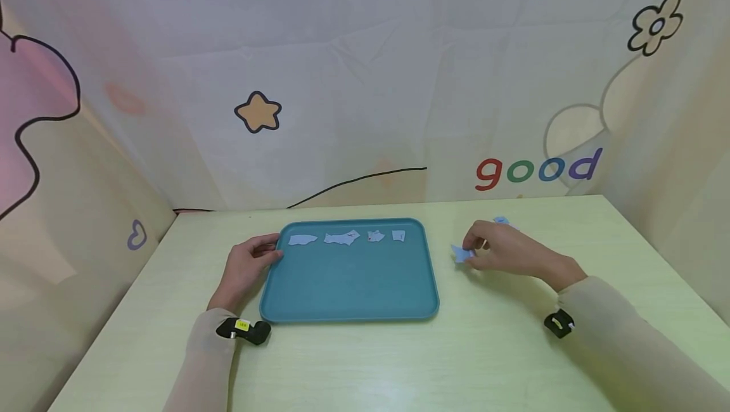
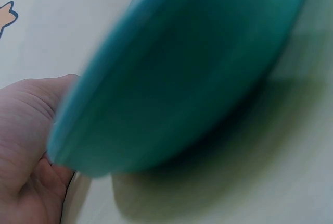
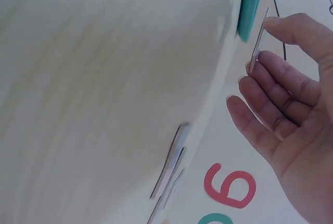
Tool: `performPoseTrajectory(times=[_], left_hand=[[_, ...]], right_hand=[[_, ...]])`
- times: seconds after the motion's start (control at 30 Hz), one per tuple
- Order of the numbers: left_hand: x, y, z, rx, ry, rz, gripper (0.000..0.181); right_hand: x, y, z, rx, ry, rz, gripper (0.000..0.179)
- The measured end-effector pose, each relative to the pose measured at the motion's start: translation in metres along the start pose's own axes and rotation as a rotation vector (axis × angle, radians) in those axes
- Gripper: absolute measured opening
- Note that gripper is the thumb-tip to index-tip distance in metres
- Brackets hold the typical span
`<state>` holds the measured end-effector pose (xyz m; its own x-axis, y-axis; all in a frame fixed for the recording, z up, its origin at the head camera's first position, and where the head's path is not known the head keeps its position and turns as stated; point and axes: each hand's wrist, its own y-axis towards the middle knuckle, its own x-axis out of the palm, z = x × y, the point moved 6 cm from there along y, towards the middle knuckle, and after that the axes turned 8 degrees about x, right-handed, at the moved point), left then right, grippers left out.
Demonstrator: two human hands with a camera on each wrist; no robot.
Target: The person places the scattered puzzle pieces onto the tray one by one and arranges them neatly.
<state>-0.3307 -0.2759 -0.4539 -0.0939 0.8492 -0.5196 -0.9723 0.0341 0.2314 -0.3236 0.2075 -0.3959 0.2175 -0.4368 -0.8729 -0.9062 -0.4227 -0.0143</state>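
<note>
A blue-green rectangular tray (image 1: pixel 349 285) lies on the table, with several flat light-blue jagged pieces in a row along its far side, among them a long piece (image 1: pixel 341 238) and a small squarish piece (image 1: pixel 398 235). My left hand (image 1: pixel 246 267) grips the tray's left edge, thumb at the rim; in the left wrist view part of that hand (image 2: pixel 28 146) shows beside the tray's edge. Right of the tray, my right hand (image 1: pixel 504 248) pinches a thin jagged light-blue piece (image 1: pixel 461 254) between thumb and fingers. The right wrist view shows this piece (image 3: pixel 259 41) edge-on.
More light-blue pieces (image 1: pixel 501 220) lie on the table behind my right hand, partly hidden by it; the right wrist view shows several loose pieces (image 3: pixel 170 161) there. A printed cloth (image 1: pixel 365 114) stands behind the pale wooden table (image 1: pixel 353 367).
</note>
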Motion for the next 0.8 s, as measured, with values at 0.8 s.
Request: performPoseTrajectory(times=[0.8], left_hand=[[0.0,0.001,-0.002,0.002,-0.002,0.001,0.044]], right_hand=[[0.011,0.032,-0.057,-0.114,-0.028,0.035,0.022]])
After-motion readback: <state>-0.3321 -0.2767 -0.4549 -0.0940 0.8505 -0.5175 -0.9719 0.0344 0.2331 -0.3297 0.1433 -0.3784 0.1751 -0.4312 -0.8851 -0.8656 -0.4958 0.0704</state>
